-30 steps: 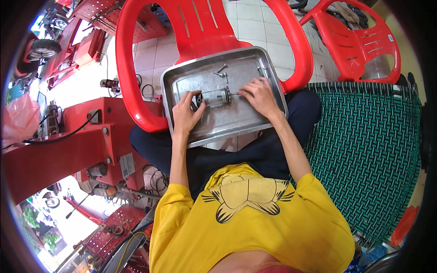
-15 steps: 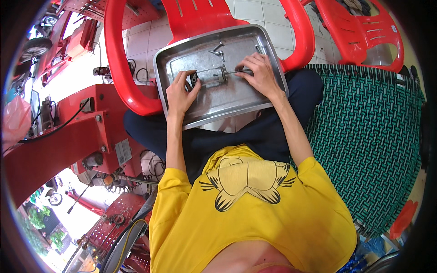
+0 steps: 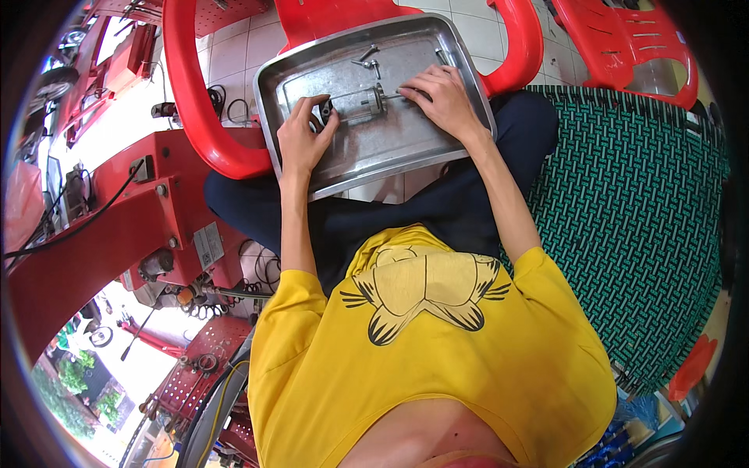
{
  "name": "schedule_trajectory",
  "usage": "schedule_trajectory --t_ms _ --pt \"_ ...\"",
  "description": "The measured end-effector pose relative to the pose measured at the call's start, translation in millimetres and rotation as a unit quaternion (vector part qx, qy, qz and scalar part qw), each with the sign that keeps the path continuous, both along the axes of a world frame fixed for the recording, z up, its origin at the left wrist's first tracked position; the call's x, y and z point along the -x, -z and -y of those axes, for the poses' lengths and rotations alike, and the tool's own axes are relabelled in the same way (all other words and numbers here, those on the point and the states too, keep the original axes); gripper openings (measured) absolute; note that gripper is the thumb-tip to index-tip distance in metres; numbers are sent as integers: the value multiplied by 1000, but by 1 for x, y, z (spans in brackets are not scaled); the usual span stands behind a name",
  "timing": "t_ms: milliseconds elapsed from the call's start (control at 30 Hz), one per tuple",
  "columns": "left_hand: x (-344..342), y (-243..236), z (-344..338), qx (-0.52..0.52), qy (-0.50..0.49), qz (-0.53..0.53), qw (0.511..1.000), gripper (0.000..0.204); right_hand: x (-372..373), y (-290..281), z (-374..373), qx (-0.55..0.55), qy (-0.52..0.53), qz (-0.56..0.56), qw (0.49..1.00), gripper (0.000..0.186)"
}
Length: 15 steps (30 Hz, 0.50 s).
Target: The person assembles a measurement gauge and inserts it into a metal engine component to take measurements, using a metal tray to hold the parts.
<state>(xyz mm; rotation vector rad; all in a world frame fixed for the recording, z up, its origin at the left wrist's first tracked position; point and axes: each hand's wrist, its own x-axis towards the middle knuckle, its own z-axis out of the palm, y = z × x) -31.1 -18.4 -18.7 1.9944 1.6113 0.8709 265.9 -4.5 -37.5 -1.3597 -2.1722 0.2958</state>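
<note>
A shallow metal tray (image 3: 390, 160) sits before me, its near edge by my legs. Over its floor lies a small metal assembly: a round disc-like piece (image 3: 379, 99) with thin long rods running left from it. The left end is a dark block-like part (image 3: 325, 111), pinched between the thumb and fingers of my left hand (image 3: 304, 144). On the right, a thin metal rod (image 3: 392, 95) runs from the disc to the fingertips of my right hand (image 3: 445, 101), which are closed on it. Its far end is hidden by the fingers.
Loose bolts (image 3: 367, 58) lie at the tray's far side. A red plastic chair (image 3: 191, 93) surrounds the tray's far end; another red chair (image 3: 624, 43) stands far right. A green woven seat (image 3: 624, 226) is at my right, red machinery (image 3: 133, 226) at my left.
The tray, hands and assembly sit slightly higher in view. The right fingers have shifted left along the rod, closer to the disc; a dark end seen under them before is now hidden.
</note>
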Motion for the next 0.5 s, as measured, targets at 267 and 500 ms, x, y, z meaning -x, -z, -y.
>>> schedule_trajectory --t_ms 267,500 --pt "-1 -4 1 6 -2 -7 1000 29 -2 -6 1 7 -22 -19 1000 20" --pt "-1 -2 0 0 0 8 1000 29 0 -9 1 11 -19 -27 999 22"
